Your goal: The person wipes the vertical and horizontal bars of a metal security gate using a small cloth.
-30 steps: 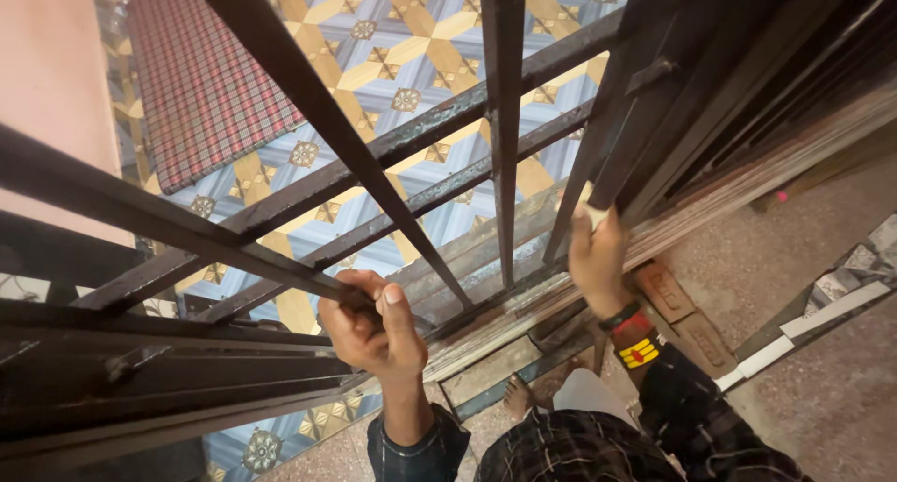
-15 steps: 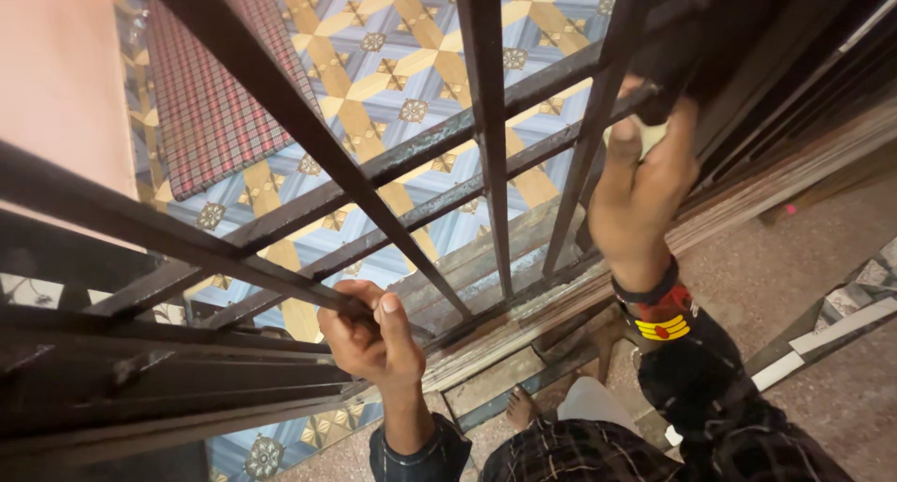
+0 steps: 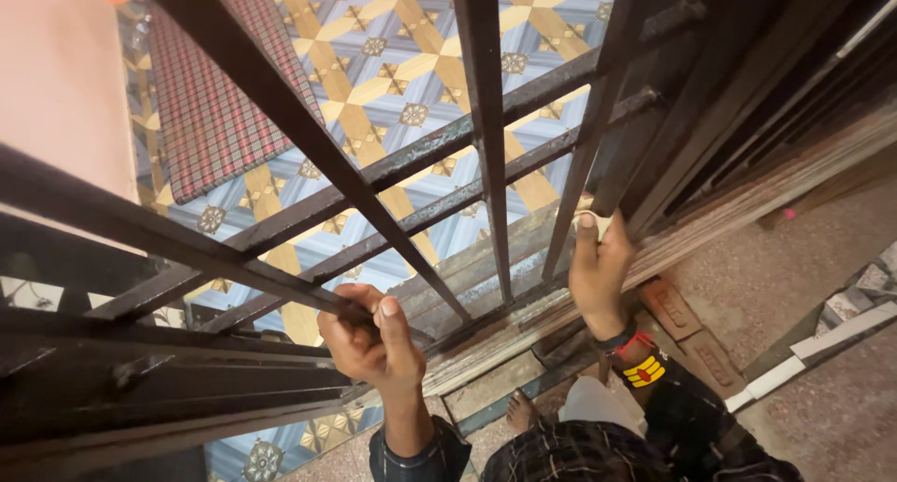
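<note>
Iron grille [image 3: 411, 164] — hands [image 3: 372, 337] clenched

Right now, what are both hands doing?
Left hand: closed around a dark metal gate bar.
Right hand: closed, pressing a small pale pad on an upright bar.

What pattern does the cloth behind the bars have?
The cloth has a red and grey check pattern, seen in the head view.

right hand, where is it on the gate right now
In the head view the right hand is low on the right side of the metal gate, pressing a pale cloth against an upright bar beside the frame.
</note>
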